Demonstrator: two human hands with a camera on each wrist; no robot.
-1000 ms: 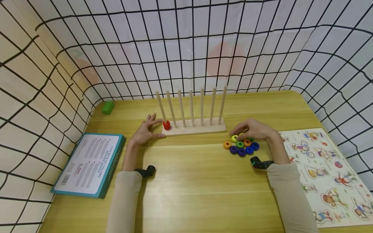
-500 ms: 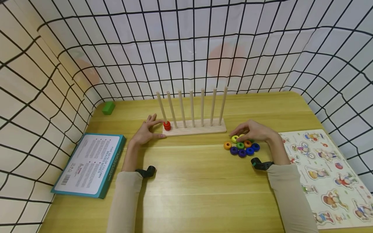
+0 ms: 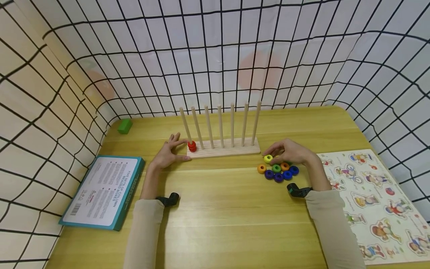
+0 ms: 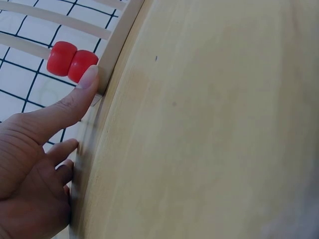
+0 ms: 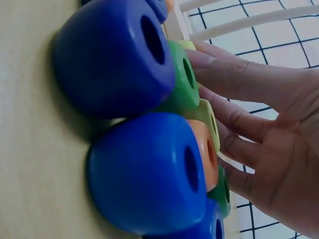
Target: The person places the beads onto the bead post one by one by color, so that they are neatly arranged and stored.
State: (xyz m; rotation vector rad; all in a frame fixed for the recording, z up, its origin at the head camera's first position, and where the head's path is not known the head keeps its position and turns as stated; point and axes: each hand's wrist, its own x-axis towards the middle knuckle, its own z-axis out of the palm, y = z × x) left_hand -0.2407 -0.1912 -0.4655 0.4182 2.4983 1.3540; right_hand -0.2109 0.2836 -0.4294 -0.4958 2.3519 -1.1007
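Note:
A wooden peg board (image 3: 225, 149) with a row of upright pegs stands near the table's far side. Two red beads (image 3: 192, 146) are stacked on its leftmost peg. My left hand (image 3: 165, 154) holds the board's left end between thumb and index finger; the left wrist view shows the thumb (image 4: 75, 102) close by the beads. Right of the board, my right hand (image 3: 293, 152) pinches a yellow bead (image 3: 268, 159) between thumb and index finger. Beside it sit a green bead (image 3: 276, 168), orange beads (image 3: 261, 169) and several blue and purple beads (image 5: 149, 174). My right fingers partly hide another yellow bead (image 5: 210, 124).
A blue-edged box (image 3: 100, 190) lies at the left, with a green block (image 3: 125, 126) behind it. At the right lies a picture puzzle board (image 3: 373, 201). Black-lined netting (image 3: 221, 56) rises around the table's back and sides.
The yellow bead has shifted slightly left with my right thumb and index finger, away from the other beads. My left hand stays at the board's end.

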